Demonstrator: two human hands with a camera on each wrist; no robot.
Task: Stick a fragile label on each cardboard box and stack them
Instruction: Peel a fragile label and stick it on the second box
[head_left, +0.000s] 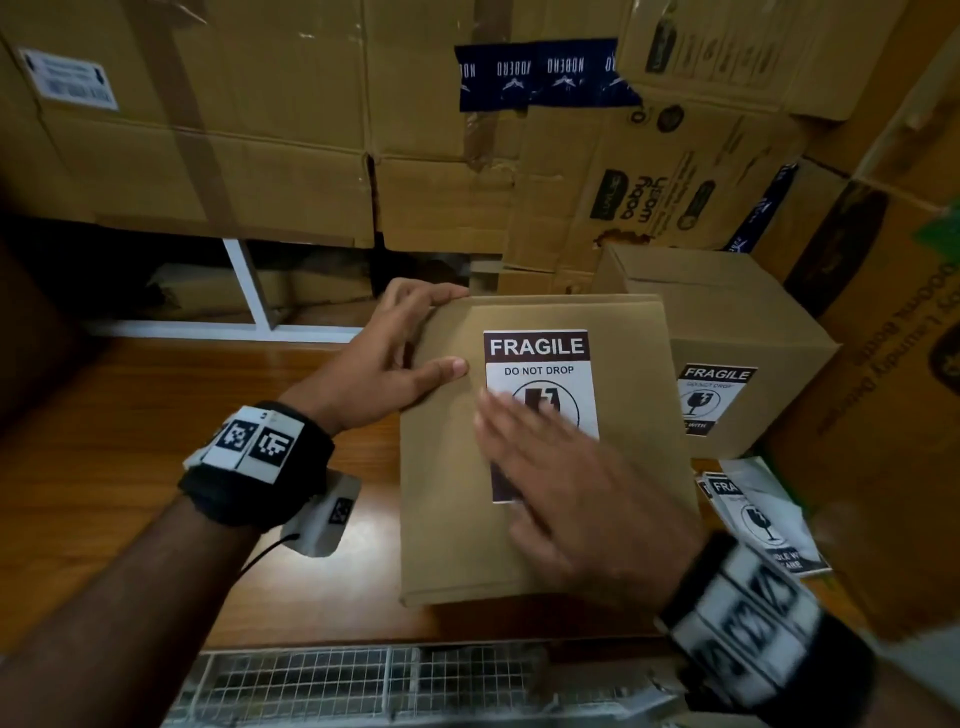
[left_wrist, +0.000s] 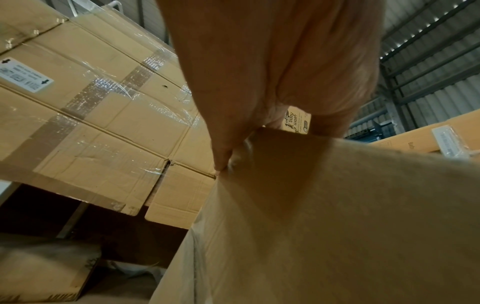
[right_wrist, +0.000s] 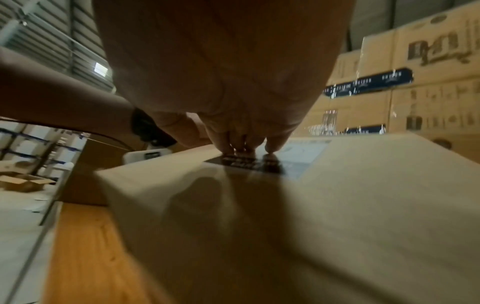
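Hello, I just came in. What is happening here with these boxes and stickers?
A person is labelling cardboard boxes on a wooden table. The right hand lies flat on a FRAGILE label, pressing it onto the top of the near box. The left hand steadies that box at its far left corner. A second box, behind and to the right, already carries a label on its side. Spare labels lie on the table at the right. Nothing is stacked yet.
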